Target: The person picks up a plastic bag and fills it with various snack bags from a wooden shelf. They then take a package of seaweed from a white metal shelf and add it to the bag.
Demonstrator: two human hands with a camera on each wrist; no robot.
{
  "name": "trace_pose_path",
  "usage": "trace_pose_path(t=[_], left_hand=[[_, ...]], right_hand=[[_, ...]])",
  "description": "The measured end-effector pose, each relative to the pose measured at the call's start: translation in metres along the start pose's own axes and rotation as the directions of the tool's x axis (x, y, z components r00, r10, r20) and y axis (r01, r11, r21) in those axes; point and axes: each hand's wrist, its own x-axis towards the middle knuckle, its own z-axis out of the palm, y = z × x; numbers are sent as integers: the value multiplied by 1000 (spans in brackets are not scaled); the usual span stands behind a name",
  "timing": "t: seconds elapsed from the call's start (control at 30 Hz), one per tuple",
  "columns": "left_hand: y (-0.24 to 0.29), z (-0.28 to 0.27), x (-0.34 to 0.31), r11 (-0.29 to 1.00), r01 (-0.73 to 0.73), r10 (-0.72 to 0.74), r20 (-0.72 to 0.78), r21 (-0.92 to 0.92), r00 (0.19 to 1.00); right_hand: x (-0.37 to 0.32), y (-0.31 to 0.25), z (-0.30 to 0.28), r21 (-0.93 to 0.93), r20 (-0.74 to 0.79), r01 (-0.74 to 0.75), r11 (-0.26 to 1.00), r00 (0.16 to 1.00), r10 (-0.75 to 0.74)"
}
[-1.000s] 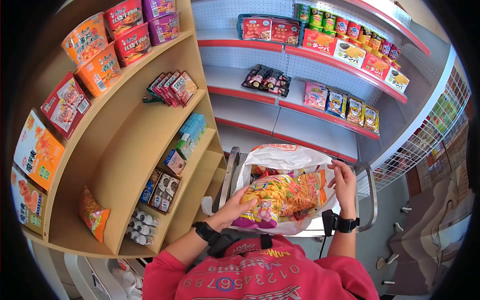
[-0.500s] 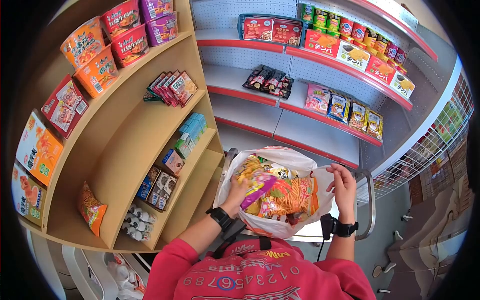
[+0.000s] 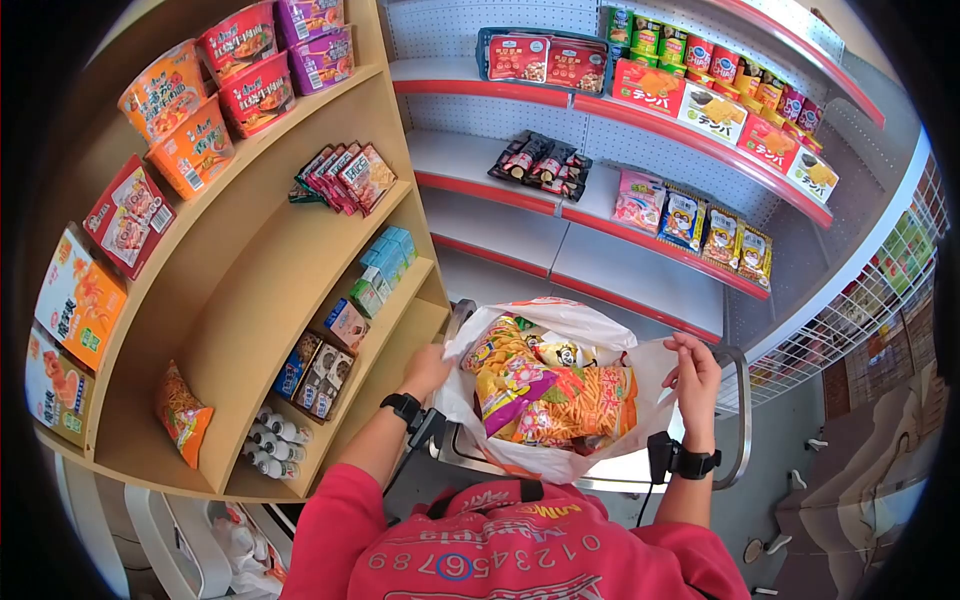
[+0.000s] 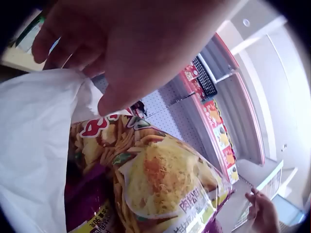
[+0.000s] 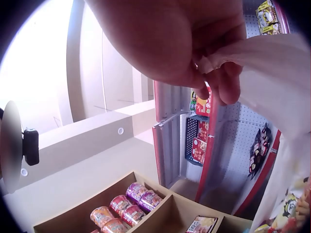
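A white plastic bag [image 3: 545, 463] stands wide at the mouth on a metal-framed cart [image 3: 742, 425], filled with snack packets. My left hand [image 3: 428, 370] is at its left rim; in the left wrist view, that hand [image 4: 131, 48] has thumb and fingers on either side of the plastic. My right hand [image 3: 694, 372] holds up the right rim, and the right wrist view shows this hand [image 5: 194, 48] pinching the plastic. Inside, a purple-and-yellow snack packet [image 3: 508, 385] lies at the left, beside an orange packet of fried sticks [image 3: 590, 395]. A white packet [image 3: 563, 352] shows behind them.
A wooden shelf [image 3: 300, 235] at the left carries instant noodle tubs [image 3: 255, 92], boxes and an orange snack packet [image 3: 183, 415]. Ahead, a red-edged metal shelf [image 3: 480, 150] bears more packets and boxes. A white wire rack [image 3: 850, 310] stands at the right.
My left hand lowered the purple-and-yellow snack packet into the plastic bag and let go. It then moved left to the bag's rim. My right hand has stayed at the right rim.
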Motion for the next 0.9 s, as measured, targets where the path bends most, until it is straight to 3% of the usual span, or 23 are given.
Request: trace_pose_path(t=[0.03, 0.1, 0.13, 0.2, 0.27, 0.3, 0.37, 0.43, 0.5, 0.53, 0.63, 0.7, 0.8, 0.83, 0.9], left_hand=[[5, -7, 0, 1000, 0, 0, -1, 1, 1000], [13, -22, -1, 1000, 5, -12, -241, -27, 970], [26, -37, -10, 996, -29, -1, -338, -85, 941], [43, -62, -23, 990, -6, -47, -370, -142, 928], [46, -62, -26, 977, -13, -81, -423, -215, 903], [45, -57, -26, 977, -14, -80, -423, -215, 902], [42, -49, -28, 967, -255, 246, -209, -15, 946], [43, -54, -27, 976, -219, 215, -229, 7, 949], [45, -68, -31, 977, -105, 39, -329, -186, 944], [40, -66, -31, 978, -100, 34, -331, -185, 943], [33, -57, -36, 985, -126, 90, -274, -117, 957], [54, -62, -50, 955, -295, 245, -471, -34, 848], [70, -49, -57, 772, -635, 593, -392, 29, 703], [78, -45, -60, 775, -632, 589, -398, 29, 703], [92, -40, -65, 557, -819, 826, -195, 138, 529]], right_hand=[[0, -4, 0, -25, -36, 15, 1000, 999, -16], [1, -9, -4, -52, -71, 28, 998, 997, -32], [3, -10, -8, -22, -160, 72, 997, 984, -74], [6, -9, -16, 50, -299, 128, 991, 948, -107], [6, -3, -17, 31, -294, 122, 992, 950, -107], [6, -1, -16, 11, -288, 116, 993, 952, -108], [3, -2, -10, -58, -115, 18, 998, 993, -24], [2, -4, -3, -74, -93, 73, 995, 993, -79], [6, -7, -3, -43, -146, 83, 996, 985, -89], [7, -8, -3, -17, -202, 90, 996, 975, -92], [6, -5, 1, 19, -155, 91, 996, 984, -87], [0, -8, 9, -7, -138, 107, 994, 985, -107], [-3, -7, 19, 4, -108, 73, 997, 992, -72], [-3, -7, 21, 3, -102, 77, 997, 992, -76], [-4, -8, 25, 0, -106, 105, 994, 989, -105]])
